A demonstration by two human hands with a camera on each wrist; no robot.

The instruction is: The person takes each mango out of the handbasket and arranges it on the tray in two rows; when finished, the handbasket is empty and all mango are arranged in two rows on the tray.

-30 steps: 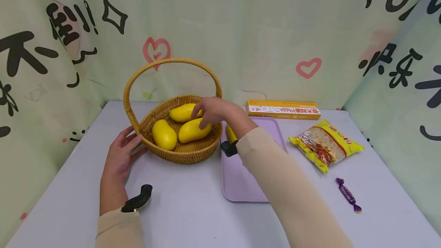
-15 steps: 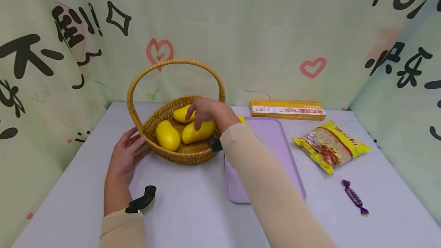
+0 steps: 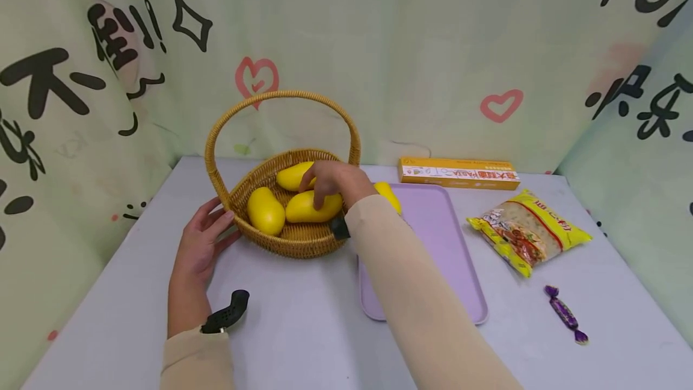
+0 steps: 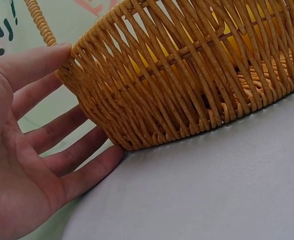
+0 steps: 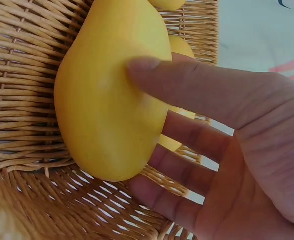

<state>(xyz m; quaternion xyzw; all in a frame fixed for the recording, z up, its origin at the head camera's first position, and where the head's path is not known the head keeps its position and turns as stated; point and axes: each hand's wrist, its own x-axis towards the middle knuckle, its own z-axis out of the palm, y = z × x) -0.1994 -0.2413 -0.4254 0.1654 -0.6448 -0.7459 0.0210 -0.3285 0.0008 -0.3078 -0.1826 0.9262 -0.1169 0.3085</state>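
A wicker basket with a tall arched handle holds three yellow mangoes, one at the left, one at the back and one at the front right. My right hand reaches into the basket and grips the front right mango. In the right wrist view, its thumb presses on that mango while the fingers go behind it. At the basket's left side, my left hand touches the rim and outer wall; its fingers are fairly straight in the left wrist view.
Right of the basket lies a lilac tray, partly under my right sleeve, with a yellow object at its far left. Behind it is an orange pasta box. A yellow food packet and a purple-wrapped candy lie farther right.
My right hand has moved from above the mangoes down onto the front right one and closed its thumb and fingers around it. The left hand stays at the basket; the view has shifted slightly.
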